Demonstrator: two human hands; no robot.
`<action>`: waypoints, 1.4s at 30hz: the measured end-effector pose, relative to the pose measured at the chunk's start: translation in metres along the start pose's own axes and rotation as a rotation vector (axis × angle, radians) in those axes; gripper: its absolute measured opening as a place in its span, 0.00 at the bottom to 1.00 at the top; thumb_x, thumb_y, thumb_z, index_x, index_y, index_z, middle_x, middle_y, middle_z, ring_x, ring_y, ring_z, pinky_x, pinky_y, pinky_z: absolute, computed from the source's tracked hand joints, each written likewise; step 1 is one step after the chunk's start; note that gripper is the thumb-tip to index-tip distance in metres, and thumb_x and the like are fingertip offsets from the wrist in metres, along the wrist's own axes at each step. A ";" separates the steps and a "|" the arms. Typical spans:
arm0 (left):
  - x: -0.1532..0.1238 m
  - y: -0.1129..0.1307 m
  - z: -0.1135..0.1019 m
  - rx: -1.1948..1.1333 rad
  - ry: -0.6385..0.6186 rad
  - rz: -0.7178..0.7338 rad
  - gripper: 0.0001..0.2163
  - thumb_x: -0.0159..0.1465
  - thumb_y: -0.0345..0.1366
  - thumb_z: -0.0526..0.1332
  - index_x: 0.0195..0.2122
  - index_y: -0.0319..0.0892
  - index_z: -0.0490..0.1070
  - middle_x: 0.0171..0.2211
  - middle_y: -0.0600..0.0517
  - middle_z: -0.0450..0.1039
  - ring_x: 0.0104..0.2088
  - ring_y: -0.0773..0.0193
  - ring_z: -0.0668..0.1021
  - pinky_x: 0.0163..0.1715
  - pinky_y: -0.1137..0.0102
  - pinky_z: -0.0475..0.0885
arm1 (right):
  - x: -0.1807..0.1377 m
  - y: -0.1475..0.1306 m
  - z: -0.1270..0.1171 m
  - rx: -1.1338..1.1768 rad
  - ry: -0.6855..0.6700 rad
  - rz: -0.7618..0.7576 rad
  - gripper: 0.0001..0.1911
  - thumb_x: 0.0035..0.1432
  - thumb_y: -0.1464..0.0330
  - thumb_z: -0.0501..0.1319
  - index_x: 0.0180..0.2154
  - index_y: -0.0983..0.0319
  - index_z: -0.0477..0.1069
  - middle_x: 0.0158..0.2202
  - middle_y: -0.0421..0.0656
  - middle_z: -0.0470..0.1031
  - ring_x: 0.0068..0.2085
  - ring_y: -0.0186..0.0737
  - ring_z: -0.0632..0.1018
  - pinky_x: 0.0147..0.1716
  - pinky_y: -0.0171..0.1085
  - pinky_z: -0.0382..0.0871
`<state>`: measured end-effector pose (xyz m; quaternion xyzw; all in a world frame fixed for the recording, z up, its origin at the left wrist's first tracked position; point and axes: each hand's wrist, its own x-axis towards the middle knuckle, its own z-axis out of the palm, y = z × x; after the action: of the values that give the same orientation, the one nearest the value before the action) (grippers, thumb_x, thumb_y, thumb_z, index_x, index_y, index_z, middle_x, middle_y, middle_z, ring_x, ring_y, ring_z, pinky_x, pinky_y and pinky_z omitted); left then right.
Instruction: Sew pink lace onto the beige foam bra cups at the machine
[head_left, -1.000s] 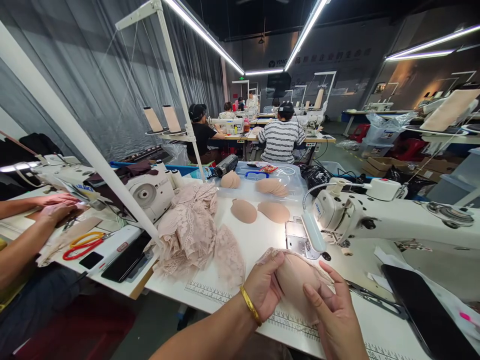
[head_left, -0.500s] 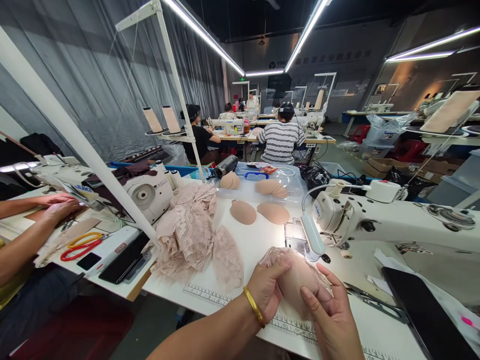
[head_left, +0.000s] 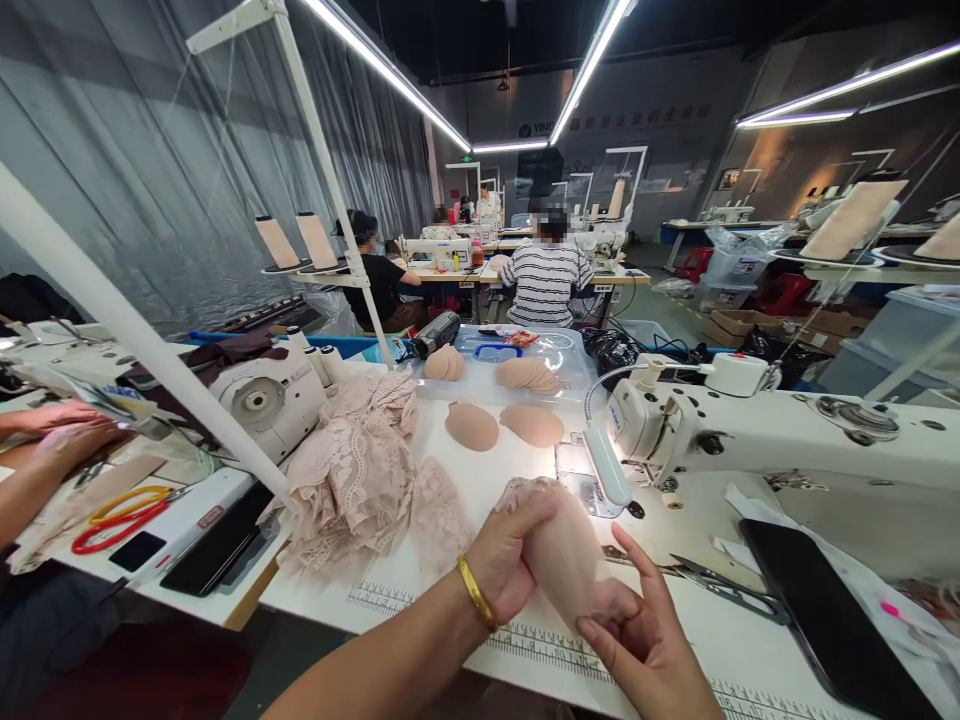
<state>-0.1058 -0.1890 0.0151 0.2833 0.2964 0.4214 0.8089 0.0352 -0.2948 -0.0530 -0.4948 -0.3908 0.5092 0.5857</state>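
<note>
One camera only, worn on the person's head, facing forward and down across the white table (head_left: 495, 465). The left hand (head_left: 510, 560) and right hand (head_left: 645, 640), a padded cup (head_left: 559, 550) between them, sit very close at 6 o'clock. The sewing machine (head_left: 750, 430) is near at 3 o'clock, a co-worker's hands (head_left: 60, 435) at 9 o'clock — and seated workers (head_left: 544, 280) far off at 12 o'clock.

The left forearm (head_left: 390, 662) is reaching in from the lower left, angling up toward the middle. The left hand (head_left: 506, 562) is curling its fingers and thumb into a firm grasp, knuckles turned upward, wrist slightly bent. The right hand (head_left: 646, 640) is sitting lower and nearer the body, palm facing up and leftward, index finger stretching upward, the other fingers loosely spread.
</note>
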 end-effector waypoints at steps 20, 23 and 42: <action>0.071 0.010 0.003 1.973 -1.036 0.311 0.12 0.55 0.28 0.68 0.40 0.47 0.81 0.54 0.48 0.74 0.50 0.47 0.75 0.54 0.46 0.61 | 0.100 -0.044 -0.081 -1.199 -0.382 -0.724 0.17 0.68 0.78 0.51 0.40 0.55 0.77 0.34 0.42 0.78 0.40 0.42 0.75 0.36 0.36 0.67; 0.062 0.001 0.007 1.968 -0.935 0.294 0.11 0.58 0.31 0.65 0.42 0.48 0.81 0.56 0.48 0.72 0.51 0.46 0.74 0.54 0.42 0.61 | 0.100 -0.046 -0.080 -1.270 -0.359 -0.655 0.17 0.68 0.77 0.51 0.39 0.56 0.76 0.33 0.42 0.76 0.38 0.42 0.75 0.35 0.36 0.66; 0.066 -0.036 0.004 1.703 -0.713 0.371 0.08 0.56 0.34 0.69 0.38 0.48 0.82 0.52 0.42 0.70 0.53 0.40 0.72 0.55 0.38 0.53 | 0.107 -0.031 -0.097 -1.377 -0.180 -0.540 0.17 0.67 0.72 0.49 0.44 0.53 0.76 0.41 0.42 0.80 0.40 0.46 0.79 0.35 0.40 0.73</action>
<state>-0.0533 -0.1515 -0.0239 0.9343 0.1898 0.0733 0.2928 0.1534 -0.2068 -0.0472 -0.5932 -0.7758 0.0261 0.2135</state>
